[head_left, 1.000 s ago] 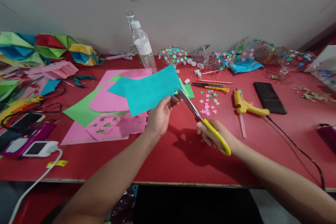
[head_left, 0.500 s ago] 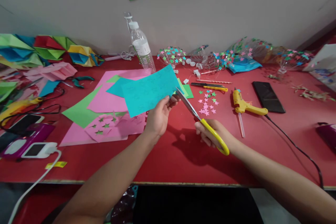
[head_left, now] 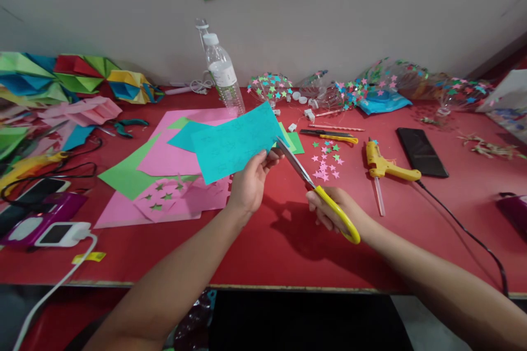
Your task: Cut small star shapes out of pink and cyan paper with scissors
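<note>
My left hand (head_left: 252, 180) pinches the lower right edge of a turquoise sheet of paper (head_left: 234, 145), holding it tilted above the table. Faint drawn outlines show on its surface. In my right hand (head_left: 329, 209) is a pair of scissors (head_left: 303, 171) with yellow handles, fingers closed around the grips. The blade tips point up and left, at the paper's right edge near my left fingertips; whether they bite into it I cannot tell. Below the sheet lie pink paper (head_left: 135, 209) and green paper (head_left: 127, 174). Small cut paper stars (head_left: 325, 167) lie right of the blades.
A hot glue gun (head_left: 389, 167), a black phone (head_left: 422, 152) and a yellow utility knife (head_left: 333, 136) lie to the right. Behind the paper stands a plastic bottle (head_left: 224, 74). Star-covered clear domes (head_left: 269, 88) line the wall. A purple power strip (head_left: 45, 216) sits at left.
Hands, paper and scissors hold almost the same pose. The whole view has shifted very slightly.
</note>
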Demonstrator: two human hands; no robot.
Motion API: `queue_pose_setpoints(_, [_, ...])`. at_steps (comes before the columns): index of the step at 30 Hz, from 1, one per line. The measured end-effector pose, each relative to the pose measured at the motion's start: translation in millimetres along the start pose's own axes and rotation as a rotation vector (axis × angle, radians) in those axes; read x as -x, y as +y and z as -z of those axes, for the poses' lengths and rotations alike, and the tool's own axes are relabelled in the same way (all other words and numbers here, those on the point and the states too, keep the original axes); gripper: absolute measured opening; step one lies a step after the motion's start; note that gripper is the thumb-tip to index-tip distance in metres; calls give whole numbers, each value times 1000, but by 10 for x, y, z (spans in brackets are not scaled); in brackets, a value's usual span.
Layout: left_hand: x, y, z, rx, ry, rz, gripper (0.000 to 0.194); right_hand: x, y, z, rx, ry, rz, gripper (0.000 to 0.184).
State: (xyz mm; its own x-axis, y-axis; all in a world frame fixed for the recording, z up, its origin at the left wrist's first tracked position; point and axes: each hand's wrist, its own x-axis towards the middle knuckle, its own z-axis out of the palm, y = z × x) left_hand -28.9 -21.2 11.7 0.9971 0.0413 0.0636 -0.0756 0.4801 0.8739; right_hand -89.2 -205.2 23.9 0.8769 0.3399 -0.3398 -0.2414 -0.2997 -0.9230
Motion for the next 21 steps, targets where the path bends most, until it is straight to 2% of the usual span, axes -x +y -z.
queue_pose_setpoints(12, [22, 21, -20, 25, 15, 34, 24, -24, 82, -25, -33, 27, 23, 51])
queue_pose_setpoints(21, [10, 4, -10, 27, 12, 28, 20, -35, 56, -20, -43, 34, -10, 48])
